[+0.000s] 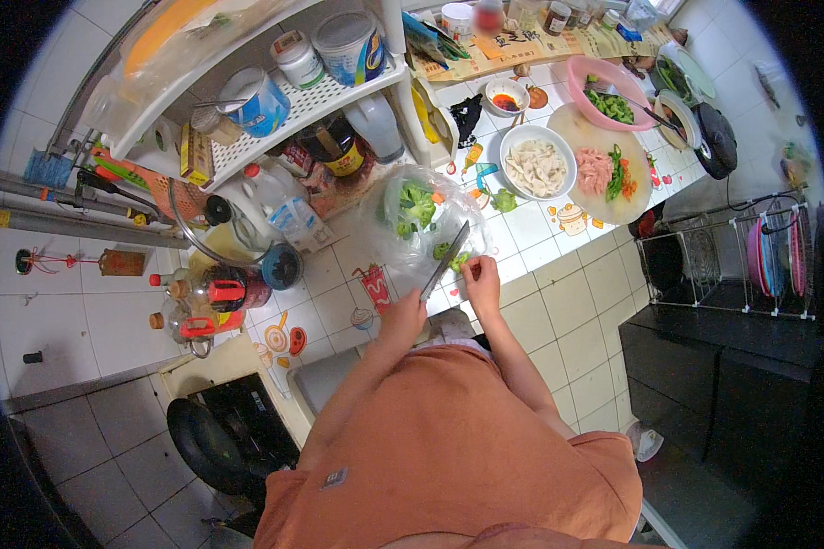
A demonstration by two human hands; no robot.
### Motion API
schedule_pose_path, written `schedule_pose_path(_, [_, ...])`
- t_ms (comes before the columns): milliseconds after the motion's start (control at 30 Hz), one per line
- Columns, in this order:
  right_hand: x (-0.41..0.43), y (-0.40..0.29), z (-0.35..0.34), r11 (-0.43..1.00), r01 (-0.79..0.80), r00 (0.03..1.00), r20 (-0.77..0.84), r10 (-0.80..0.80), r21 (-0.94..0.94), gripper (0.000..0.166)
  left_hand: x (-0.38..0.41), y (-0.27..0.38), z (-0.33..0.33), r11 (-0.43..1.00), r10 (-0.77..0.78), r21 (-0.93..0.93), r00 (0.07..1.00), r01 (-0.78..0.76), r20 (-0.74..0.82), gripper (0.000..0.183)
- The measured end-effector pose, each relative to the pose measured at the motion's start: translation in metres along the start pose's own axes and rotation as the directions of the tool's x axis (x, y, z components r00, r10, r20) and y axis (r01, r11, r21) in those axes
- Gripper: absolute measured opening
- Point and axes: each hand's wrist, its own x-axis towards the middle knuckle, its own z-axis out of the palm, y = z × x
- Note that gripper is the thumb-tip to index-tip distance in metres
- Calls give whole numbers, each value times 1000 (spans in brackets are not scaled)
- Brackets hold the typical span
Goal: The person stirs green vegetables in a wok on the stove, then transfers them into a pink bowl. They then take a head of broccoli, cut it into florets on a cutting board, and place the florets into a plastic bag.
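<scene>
My left hand (404,312) grips a kitchen knife (448,257), its blade slanting up and away over a clear plastic bag (378,237). Pinched in the fingertips of my right hand (483,283) is a small green broccoli floret (459,261), close beside the blade. Inside the bag, or on its spread film, lies a larger head of broccoli (415,202); a bit of orange shows at its edge. Another small broccoli piece (441,250) rests just behind the blade. Further off, a loose green piece (504,200) sits on the tiled counter (522,237).
A white bowl of pale slices (537,161) stands beside a round cutting board (625,206) holding pink sliced meat (593,171) and chopped peppers (616,177). Behind them is a pink basin (577,68) with broccoli. Bottles (233,288) and a white shelf (302,113) flank the left.
</scene>
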Motion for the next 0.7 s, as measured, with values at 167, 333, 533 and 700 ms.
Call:
schedule_pose_path(167, [0,7,5,988,-107,994,8,107,113,17,-7,6,-2,998,19,66,1000,-20,16,17])
schedule_pose_path(333, [2,15,6,993,-41,999,12,40,107,16,-8,8,1,988,13,150,998,-22,61,15])
schedule_pose_path(533, [2,17,8,990,-69,998,2,69,122,14,-1,27,6,949,-85,313,984,33,156,16])
schedule_pose_path(700, [1,14,5,996,-69,998,1,69,53,12,5,39,13,934,-139,351,971,63,196,20])
